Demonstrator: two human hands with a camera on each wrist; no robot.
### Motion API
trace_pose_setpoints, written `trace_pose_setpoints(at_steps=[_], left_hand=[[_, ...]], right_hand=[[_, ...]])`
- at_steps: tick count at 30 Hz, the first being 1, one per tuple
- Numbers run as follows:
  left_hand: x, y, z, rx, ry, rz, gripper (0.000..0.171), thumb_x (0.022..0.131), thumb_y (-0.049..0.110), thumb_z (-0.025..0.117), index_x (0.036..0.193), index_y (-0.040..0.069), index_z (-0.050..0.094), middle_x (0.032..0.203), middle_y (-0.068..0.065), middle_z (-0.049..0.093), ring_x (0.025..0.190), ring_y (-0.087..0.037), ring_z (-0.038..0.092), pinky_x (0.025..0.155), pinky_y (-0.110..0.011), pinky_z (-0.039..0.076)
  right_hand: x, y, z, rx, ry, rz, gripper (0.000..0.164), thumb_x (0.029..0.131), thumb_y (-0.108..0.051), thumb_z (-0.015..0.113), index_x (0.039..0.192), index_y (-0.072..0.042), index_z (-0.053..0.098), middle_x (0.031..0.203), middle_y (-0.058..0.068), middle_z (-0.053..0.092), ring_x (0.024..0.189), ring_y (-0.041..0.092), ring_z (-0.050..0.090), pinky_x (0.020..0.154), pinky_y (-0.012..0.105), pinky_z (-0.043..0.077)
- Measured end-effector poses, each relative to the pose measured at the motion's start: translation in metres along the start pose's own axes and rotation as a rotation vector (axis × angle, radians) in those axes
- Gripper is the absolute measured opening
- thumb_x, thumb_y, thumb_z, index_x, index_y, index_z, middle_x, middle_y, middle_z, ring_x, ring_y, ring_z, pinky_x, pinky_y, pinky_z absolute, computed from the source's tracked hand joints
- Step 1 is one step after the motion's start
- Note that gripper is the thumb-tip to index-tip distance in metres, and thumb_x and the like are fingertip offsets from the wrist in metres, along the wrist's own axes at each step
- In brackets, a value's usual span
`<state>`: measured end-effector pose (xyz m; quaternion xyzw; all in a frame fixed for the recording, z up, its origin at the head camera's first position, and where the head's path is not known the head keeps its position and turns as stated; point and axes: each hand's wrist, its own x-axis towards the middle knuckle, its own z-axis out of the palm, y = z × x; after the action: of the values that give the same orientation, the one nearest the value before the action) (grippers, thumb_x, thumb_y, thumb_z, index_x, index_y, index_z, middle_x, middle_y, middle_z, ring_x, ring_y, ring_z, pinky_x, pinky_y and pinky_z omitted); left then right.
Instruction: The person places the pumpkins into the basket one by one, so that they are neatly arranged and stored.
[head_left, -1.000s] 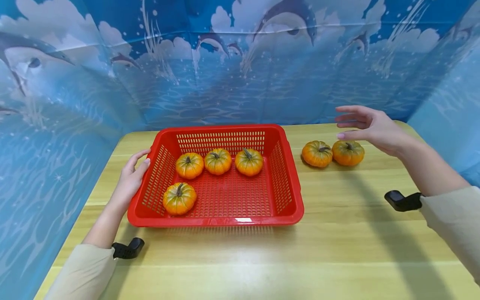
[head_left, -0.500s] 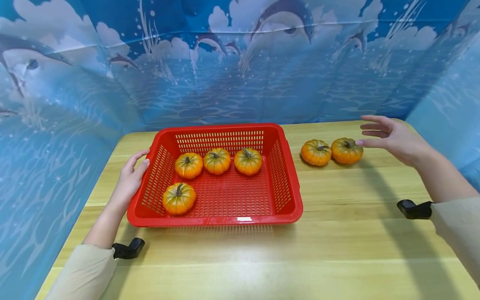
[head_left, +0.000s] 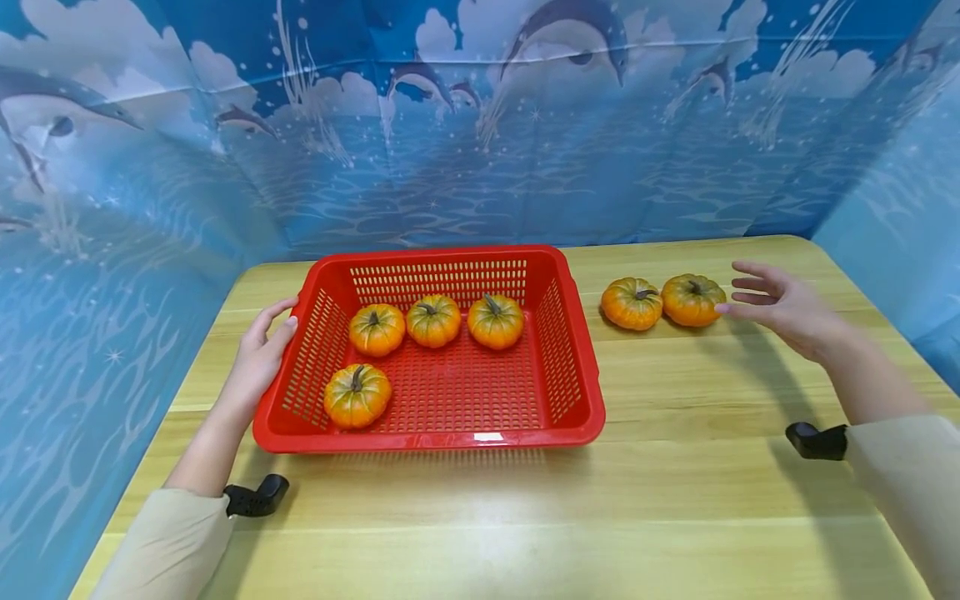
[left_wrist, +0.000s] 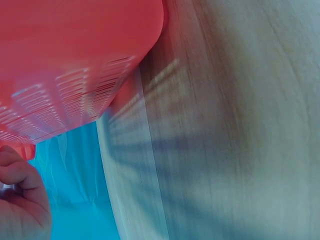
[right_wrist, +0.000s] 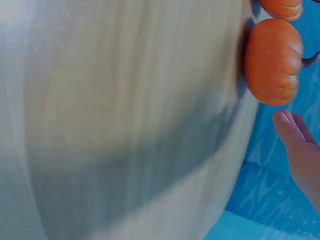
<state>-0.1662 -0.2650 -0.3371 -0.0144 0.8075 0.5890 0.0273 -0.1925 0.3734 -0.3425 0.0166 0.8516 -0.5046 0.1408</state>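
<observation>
My left hand (head_left: 258, 358) grips the left rim of a red plastic basket (head_left: 431, 440) with slotted walls. In the left wrist view the basket's outer wall (left_wrist: 60, 95) rises above the curled fingers. Inside the basket lie several small orange pumpkins, one of them a pumpkin (head_left: 357, 397) at the front left, the others in a row behind. My right hand (head_left: 795, 312) hovers over the table at the right, fingers spread apart from the thumb. Its thumb tip is right at the side of the greenish-orange pumpkin (head_left: 693, 300). Beside that sits another pumpkin (head_left: 632, 304).
The wooden table (head_left: 675, 500) has rounded back corners. A blue dolphin-print cloth (head_left: 480, 150) hangs behind it and along both sides. Black wrist cameras (head_left: 257, 497) stick out from both sleeves.
My right hand has moved right from above the two outside pumpkins and come down beside the right one. The left hand and the basket stay in place.
</observation>
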Motion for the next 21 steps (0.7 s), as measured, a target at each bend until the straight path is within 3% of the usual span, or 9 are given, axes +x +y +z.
trace_pose_setpoints(at_steps=[5,8,10,14,15,21], left_hand=[[0.0,-0.001,-0.001,0.011,0.002,-0.001,0.055,0.098,0.039,0.043,0.146,0.017,0.029,0.105,-0.004,0.052,0.077,-0.007,0.063,0.066,-0.025,0.055],[0.0,-0.002,0.0,0.013,0.002,-0.003,0.055,0.098,0.039,0.043,0.146,0.016,0.028,0.106,-0.006,0.052,0.077,-0.007,0.063,0.067,-0.025,0.055],[0.0,-0.003,0.0,0.016,0.004,-0.003,0.055,0.098,0.039,0.042,0.146,0.016,0.028,0.107,-0.006,0.051,0.077,-0.006,0.063,0.067,-0.025,0.055],[0.0,-0.003,0.0,0.02,0.008,-0.004,0.054,0.098,0.038,0.042,0.146,0.017,0.029,0.106,-0.005,0.052,0.077,-0.006,0.063,0.067,-0.024,0.054],[0.0,-0.003,-0.001,0.022,0.009,-0.003,0.053,0.098,0.038,0.042,0.145,0.017,0.03,0.106,-0.005,0.052,0.077,-0.006,0.063,0.067,-0.024,0.054],[0.002,-0.001,0.0,0.027,0.009,-0.007,0.054,0.098,0.039,0.041,0.146,0.018,0.028,0.11,-0.009,0.051,0.077,-0.006,0.063,0.066,-0.025,0.055]], right_hand=[[0.004,0.012,0.008,0.02,-0.005,0.036,0.088,0.091,-0.028,0.062,0.15,-0.026,-0.002,0.153,0.021,-0.001,0.136,0.04,0.015,0.101,0.033,0.037],[0.007,0.019,0.012,0.031,0.021,0.038,0.087,0.091,-0.027,0.062,0.151,-0.023,-0.001,0.153,0.022,0.0,0.136,0.04,0.016,0.103,0.035,0.036],[0.01,0.022,0.014,0.052,0.024,0.035,0.088,0.091,-0.026,0.061,0.151,-0.02,-0.002,0.152,0.023,-0.002,0.136,0.04,0.014,0.107,0.043,0.03],[0.013,0.024,0.019,0.076,0.029,0.054,0.091,0.09,-0.027,0.063,0.151,-0.019,-0.004,0.152,0.023,-0.002,0.137,0.04,0.013,0.107,0.046,0.027],[0.014,0.024,0.019,0.083,0.021,0.049,0.093,0.089,-0.028,0.064,0.15,-0.017,-0.006,0.152,0.023,-0.005,0.137,0.042,0.01,0.107,0.052,0.022],[0.022,0.023,0.024,0.085,0.047,0.055,0.098,0.086,-0.027,0.068,0.15,-0.014,-0.005,0.152,0.021,-0.01,0.137,0.043,0.003,0.107,0.054,0.02]])
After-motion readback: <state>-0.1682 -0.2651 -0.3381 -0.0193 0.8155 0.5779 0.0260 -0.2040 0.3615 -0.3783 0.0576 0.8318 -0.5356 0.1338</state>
